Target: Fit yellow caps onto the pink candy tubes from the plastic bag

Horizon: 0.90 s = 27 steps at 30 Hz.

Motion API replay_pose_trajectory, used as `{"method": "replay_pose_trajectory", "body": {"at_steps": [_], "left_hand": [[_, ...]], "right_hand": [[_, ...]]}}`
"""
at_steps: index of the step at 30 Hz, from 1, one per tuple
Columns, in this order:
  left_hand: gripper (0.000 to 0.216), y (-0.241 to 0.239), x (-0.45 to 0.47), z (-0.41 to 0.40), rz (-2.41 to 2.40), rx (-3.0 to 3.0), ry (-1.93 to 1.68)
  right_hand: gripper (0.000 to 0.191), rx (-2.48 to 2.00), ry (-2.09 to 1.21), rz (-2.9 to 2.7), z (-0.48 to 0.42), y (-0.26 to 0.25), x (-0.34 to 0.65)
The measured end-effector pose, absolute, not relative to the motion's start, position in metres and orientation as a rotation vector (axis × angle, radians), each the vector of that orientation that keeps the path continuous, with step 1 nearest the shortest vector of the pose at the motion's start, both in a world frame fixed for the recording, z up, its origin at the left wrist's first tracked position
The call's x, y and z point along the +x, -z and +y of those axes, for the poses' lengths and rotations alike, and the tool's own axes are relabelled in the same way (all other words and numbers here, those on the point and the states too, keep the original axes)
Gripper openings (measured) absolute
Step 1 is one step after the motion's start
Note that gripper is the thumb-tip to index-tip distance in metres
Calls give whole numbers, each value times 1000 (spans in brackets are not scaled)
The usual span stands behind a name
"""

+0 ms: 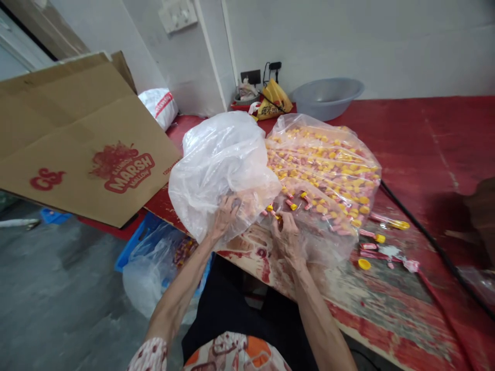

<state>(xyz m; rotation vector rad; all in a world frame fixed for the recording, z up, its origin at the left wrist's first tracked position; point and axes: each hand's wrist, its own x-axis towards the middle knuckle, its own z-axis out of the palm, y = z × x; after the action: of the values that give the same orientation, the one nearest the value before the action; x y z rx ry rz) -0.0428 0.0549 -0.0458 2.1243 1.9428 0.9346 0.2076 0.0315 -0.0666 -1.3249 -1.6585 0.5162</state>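
Observation:
My left hand (226,215) has its fingers curled on the lower edge of a cloudy clear plastic bag (220,154) that bulges up from the table. Right beside it lies a second clear bag (328,175), filled with many small pink tubes with yellow caps. My right hand (286,234) is at that bag's near opening, fingers bent in a pinch around a small yellow-capped tube (276,215). Several loose yellow-capped tubes (291,205) lie just past its fingertips, between the two bags.
A large cardboard box (73,139) leans at the left. Under the table edge stands a blue crate (133,245) with a plastic bag in it. At the back are a grey basin (327,98) and a yellow bag (274,100). A black cable (425,232), stray tubes and a yellow cap (364,264) lie right.

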Motion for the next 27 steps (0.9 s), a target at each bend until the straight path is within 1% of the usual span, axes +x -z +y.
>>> {"method": "replay_pose_trajectory", "body": {"at_steps": [4, 8, 11, 13, 15, 18, 21, 24, 27], "left_hand": [[18, 55, -32, 38, 1885, 2117, -938], [18, 54, -35, 38, 1848, 1943, -998], [26, 47, -42, 37, 1828, 1722, -1090], [34, 42, -45, 34, 1836, 1603, -1155], [38, 36, -43, 30, 1818, 1608, -1167], [33, 26, -30, 25, 1688, 1884, -1027], [29, 19, -14, 23, 1521, 2187, -752], [32, 15, -4, 23, 1444, 2219, -579], [27, 11, -3, 21, 1401, 2031, -587]], "right_hand": [[21, -1340, -591, -1755, 28, 66, 209], [22, -1353, -569, -1668, 26, 63, 210], [26, -1363, -544, -1677, 30, 63, 209], [29, -1338, -625, -1673, 33, 61, 209], [31, -1283, -783, -1595, 34, 56, 211], [39, -1171, -1171, -1413, 34, 44, 214], [42, -1055, -1464, -1358, 32, 32, 216], [38, -1010, -1504, -1414, 32, 26, 216], [35, -1010, -1482, -1418, 33, 26, 215]]}}
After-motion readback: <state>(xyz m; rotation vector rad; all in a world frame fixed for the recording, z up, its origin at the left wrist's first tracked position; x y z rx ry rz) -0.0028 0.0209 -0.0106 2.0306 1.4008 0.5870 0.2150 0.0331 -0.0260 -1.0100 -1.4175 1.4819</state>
